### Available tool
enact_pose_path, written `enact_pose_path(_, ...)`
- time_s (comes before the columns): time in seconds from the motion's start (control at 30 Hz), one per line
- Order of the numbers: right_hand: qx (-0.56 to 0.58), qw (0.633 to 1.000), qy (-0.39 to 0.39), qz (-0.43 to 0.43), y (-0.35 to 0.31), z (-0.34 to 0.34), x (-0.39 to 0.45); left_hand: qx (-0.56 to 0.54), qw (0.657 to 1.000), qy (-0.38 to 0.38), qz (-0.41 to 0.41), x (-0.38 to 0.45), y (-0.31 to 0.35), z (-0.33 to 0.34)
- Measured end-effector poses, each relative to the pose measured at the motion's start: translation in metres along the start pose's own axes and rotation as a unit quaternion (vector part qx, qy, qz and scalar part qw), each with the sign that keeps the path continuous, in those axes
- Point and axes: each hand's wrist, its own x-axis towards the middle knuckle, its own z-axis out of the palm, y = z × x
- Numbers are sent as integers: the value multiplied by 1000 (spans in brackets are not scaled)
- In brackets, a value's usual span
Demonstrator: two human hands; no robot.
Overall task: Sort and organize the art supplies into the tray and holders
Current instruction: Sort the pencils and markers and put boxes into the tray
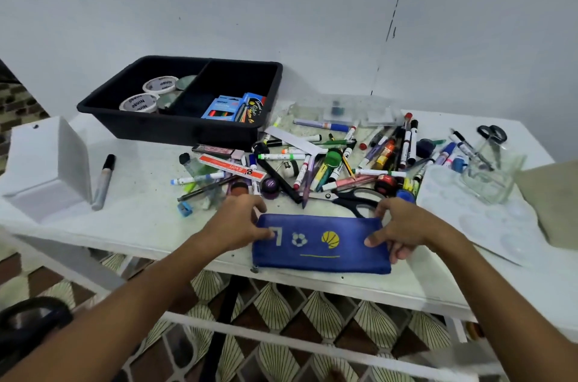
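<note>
Fingers (266, 233) of the left hand (237, 225) pinch the left end of the blue pencil pouch (320, 245), thumb on its face; the right hand (403, 230) grips the right end the same way. Pouch lies flat at 6 o'clock on the table (140, 209), its near edge close to the table's front lip. Risk: a pull toward the person could slide it off the edge; if the zip is open (cannot tell), contents would spill to the floor. Risk: lifting the far edge may catch the scissors (350, 198) touching it at 12 o'clock and drag the loose pile of markers (328, 163). Counts: one black tray (178, 128) at 11 o'clock, two compartments; two white-lidded tubs (160, 84) in its left one, boxed sets in the right. One glass holder (491, 175) at 2 o'clock, one white holder (47, 163) at 9 o'clock, one grey marker (104, 181) beside it. Two scissors in all, counting one pair standing in the glass holder. Loose pens uncountable.
</note>
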Motion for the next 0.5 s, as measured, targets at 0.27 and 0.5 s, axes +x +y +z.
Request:
enact_pose_path(0.27, -235, 963, 129, -6, -4, 15, -7, 158, 984, 57, 63, -2, -1, 3)
enact_pose_path(0.5, -187, 957, 211, -67, -16, 4, -3, 139, 982, 82, 101, 5, 5, -3)
